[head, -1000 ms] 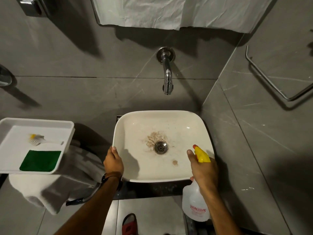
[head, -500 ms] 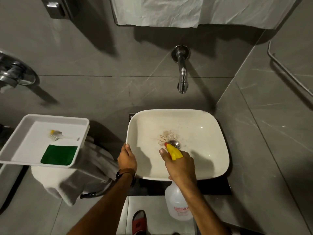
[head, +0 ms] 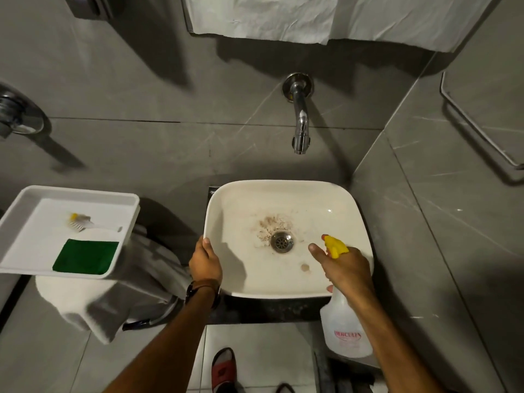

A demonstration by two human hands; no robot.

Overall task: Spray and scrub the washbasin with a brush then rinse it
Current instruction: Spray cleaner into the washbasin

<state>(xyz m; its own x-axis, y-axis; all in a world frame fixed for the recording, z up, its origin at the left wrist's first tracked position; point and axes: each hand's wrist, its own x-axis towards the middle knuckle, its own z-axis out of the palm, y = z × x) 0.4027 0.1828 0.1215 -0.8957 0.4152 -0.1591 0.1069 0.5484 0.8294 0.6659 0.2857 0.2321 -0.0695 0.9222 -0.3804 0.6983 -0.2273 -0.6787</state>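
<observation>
The white washbasin (head: 334,205) has brown grime around its metal drain (head: 282,241) and a small brown spot nearer the front. My right hand (head: 347,268) grips a clear spray bottle (head: 344,330) with a yellow nozzle (head: 334,246), held over the basin's right front, nozzle aimed toward the drain. My left hand (head: 204,260) clasps the basin's left front rim. A small brush (head: 80,222) with a yellow tip lies in a white tray (head: 124,199) to the left, beside a green scrub pad (head: 85,256).
A chrome spout (head: 300,120) juts from the grey tiled wall above the basin. A metal rail (head: 476,131) runs along the right wall. A white cloth (head: 136,282) drapes under the tray. A red-sandalled foot (head: 224,367) stands on the floor below.
My right hand has carried the spray bottle from over the drain back to the basin's right front. My left hand stays on the rim. The view has shifted slightly.
</observation>
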